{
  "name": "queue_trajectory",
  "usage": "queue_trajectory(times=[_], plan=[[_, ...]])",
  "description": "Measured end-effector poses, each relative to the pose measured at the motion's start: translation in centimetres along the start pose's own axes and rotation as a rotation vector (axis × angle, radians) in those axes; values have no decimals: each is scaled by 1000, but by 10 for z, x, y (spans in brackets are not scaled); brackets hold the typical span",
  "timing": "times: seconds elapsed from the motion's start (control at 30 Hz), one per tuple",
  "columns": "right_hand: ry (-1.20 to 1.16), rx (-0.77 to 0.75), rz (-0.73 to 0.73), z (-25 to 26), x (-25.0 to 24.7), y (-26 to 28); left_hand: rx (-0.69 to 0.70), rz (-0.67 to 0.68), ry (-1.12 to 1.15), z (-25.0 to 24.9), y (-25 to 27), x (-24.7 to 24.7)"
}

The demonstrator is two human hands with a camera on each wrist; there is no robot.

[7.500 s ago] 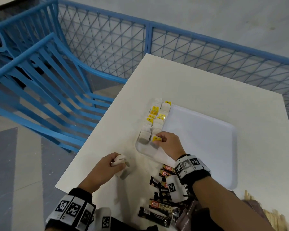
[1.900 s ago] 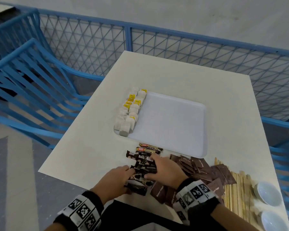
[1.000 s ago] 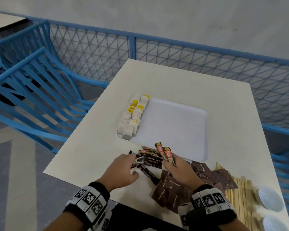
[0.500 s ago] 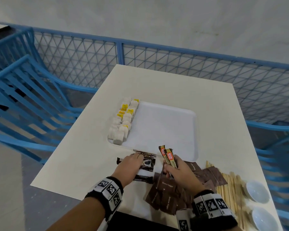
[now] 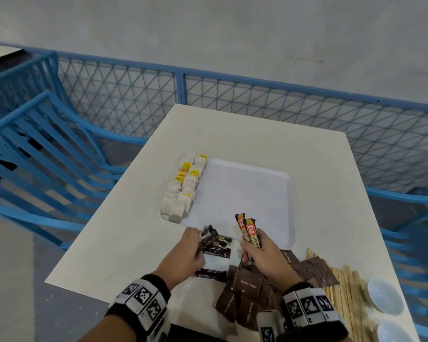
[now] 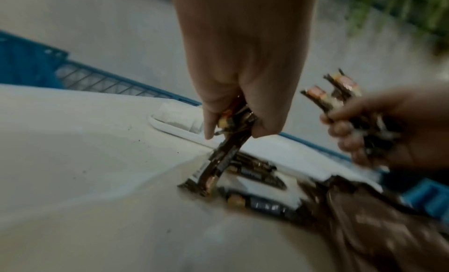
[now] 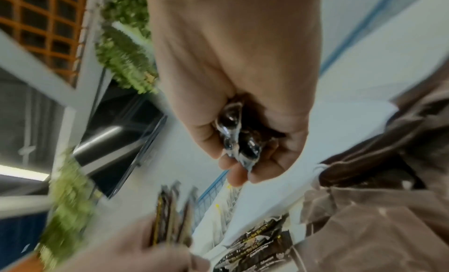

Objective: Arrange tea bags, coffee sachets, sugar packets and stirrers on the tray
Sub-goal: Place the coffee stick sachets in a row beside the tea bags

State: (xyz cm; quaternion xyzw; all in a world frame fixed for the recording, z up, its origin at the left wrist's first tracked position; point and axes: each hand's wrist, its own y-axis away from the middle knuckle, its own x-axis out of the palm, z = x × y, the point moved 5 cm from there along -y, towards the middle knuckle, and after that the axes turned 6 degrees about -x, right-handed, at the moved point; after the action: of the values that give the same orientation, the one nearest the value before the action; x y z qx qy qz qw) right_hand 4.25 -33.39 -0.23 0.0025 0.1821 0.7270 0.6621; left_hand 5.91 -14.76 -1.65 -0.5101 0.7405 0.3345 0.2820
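A white tray (image 5: 245, 193) lies mid-table with tea bags (image 5: 183, 186) lined along its left edge. Just before its near edge, my right hand (image 5: 262, 253) grips a bundle of coffee sachets (image 5: 248, 229) that stick up out of the fist; the right wrist view shows their lower ends (image 7: 239, 139) in the curled fingers. My left hand (image 5: 185, 255) pinches other coffee sachets (image 6: 228, 141) and lifts them off the pile. More sachets (image 5: 214, 251) lie flat between the hands. Brown sugar packets (image 5: 247, 292) and wooden stirrers (image 5: 341, 292) lie near the right wrist.
Two small white bowls (image 5: 383, 294) sit at the table's near right corner. A blue mesh fence (image 5: 232, 99) runs behind the table, and blue railings (image 5: 35, 156) stand to its left. The tray's middle and right side are bare.
My left hand has gone from resting on the pile to pinching sachets and raising them. My right hand keeps its upright bundle and has shifted slightly toward the tray.
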Motion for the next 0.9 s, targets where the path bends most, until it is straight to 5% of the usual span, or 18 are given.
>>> queue_trajectory(times=[0.17, 0.37, 0.5, 0.67, 0.9], plan=[[54, -34, 84, 23, 22, -8, -217, -27, 685, -3, -3, -22], [-5, -96, 76, 55, 54, -18, -307, 105, 1194, -32, -2, -22], [43, -78, 105, 61, 64, -20, -345, 135, 1344, -37, 6, -26], [211, -91, 176, 59, 74, -12, -253, 104, 1212, -39, 4, -29], [331, -119, 210, 52, 77, -17, -365, 46, 1243, -34, -4, -33]])
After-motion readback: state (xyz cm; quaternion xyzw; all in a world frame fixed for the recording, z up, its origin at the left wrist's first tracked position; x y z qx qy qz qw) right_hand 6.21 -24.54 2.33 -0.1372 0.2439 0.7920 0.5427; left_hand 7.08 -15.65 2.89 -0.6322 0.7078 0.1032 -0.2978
